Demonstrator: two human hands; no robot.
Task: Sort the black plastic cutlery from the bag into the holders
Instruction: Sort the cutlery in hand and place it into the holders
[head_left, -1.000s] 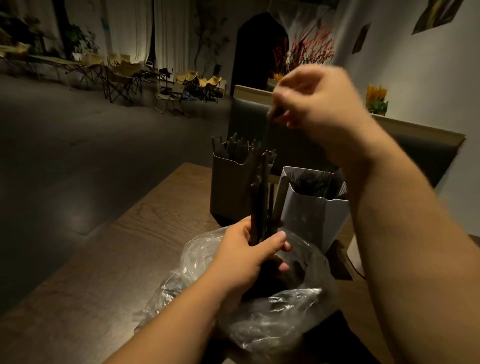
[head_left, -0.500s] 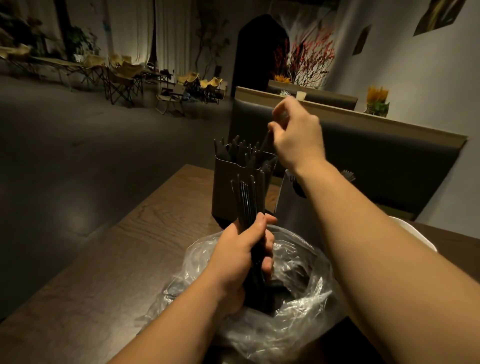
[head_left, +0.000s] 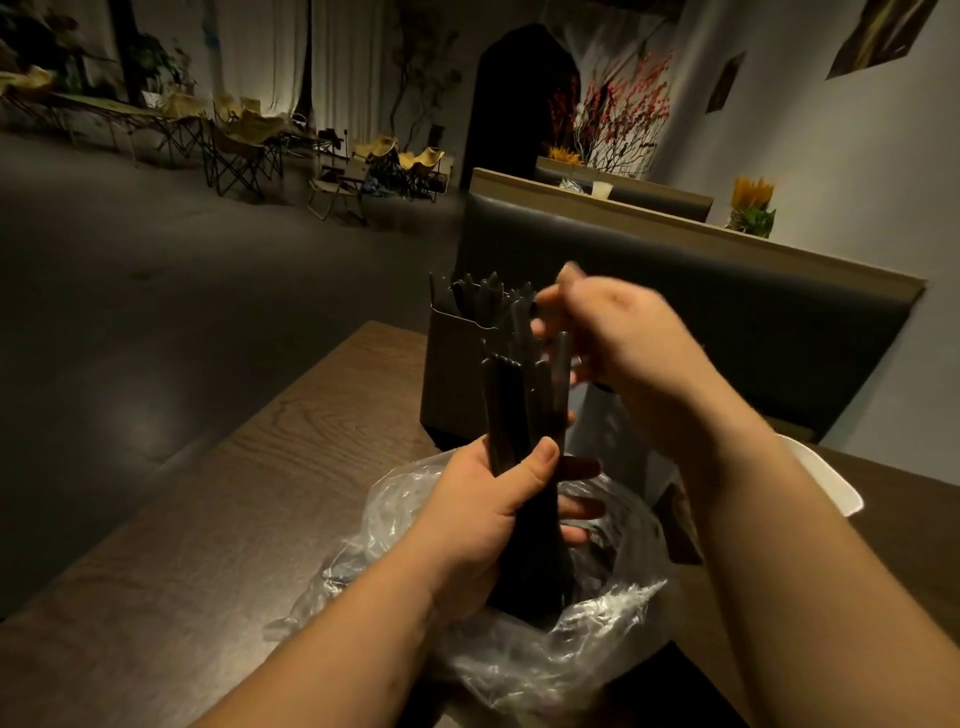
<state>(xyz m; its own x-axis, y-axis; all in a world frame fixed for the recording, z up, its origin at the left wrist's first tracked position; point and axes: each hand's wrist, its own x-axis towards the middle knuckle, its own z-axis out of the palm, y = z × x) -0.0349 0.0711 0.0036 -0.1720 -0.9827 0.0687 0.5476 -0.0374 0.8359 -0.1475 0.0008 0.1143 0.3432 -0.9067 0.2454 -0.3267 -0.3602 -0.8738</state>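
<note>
Left hand (head_left: 488, 514): fingers and thumb wrapped round a bundle of black cutlery (head_left: 519, 405), held upright. The handles stick up above the fist. The lower ends go down into the mouth of the bag (head_left: 545, 649).

Bag: clear crumpled plastic, lying on the wooden surface (head_left: 208, 519) directly under and round the left hand. More dark pieces show inside it, below the fist.

Right hand (head_left: 623, 343): above and just right of the left hand, level with the top of the bundle. It is motion-blurred. The fingers bend toward the handle tips and lie close to them. Cannot tell whether they have hold of a piece or only touch the tips.

Dark holder (head_left: 452, 379): upright on the surface just beyond the left hand, to the left of the right hand. Black cutlery stands in it, ends above the rim.

Pale holder (head_left: 623, 452): beside the dark holder, under the right wrist and mostly hidden by it. Contents not visible.

White object (head_left: 826, 483): on the surface right of the right forearm, only an edge showing.
</note>
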